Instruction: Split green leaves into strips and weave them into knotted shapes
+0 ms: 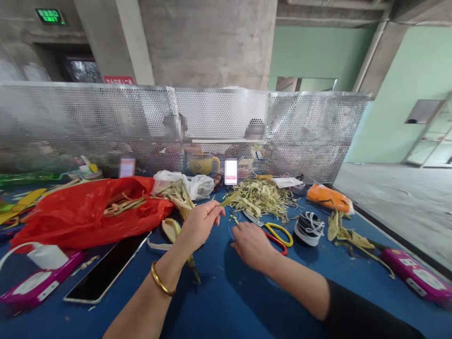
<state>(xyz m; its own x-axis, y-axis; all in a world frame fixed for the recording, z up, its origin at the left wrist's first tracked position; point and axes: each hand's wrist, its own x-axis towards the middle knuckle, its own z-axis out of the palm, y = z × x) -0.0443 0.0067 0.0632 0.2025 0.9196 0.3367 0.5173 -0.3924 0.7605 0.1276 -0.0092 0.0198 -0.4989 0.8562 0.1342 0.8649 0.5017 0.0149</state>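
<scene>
My left hand (pixel 204 220), with a gold bangle (pixel 162 280) at the wrist, pinches a narrow yellow-green strip of dried husk (pixel 226 201) that sticks out past its fingertips. Below that wrist lies a longer piece of husk (pixel 192 269). My right hand (pixel 251 245) is closed low over the blue table (pixel 212 310); a fine pale thread seems to show at its fingertips, but what it grips is hidden. Just beyond it rest scissors (pixel 278 234) with one yellow and one red handle. A heap of cut husk strips (pixel 263 195) lies behind both hands.
At left are a red plastic bag (pixel 95 212) holding husks, a phone (pixel 109 268) and a purple power strip (pixel 45 278). To the right are a spool of cord (pixel 309 230), an orange packet (pixel 330 198) and another purple strip (pixel 416 275). A perforated metal screen (pixel 219 108) stands behind.
</scene>
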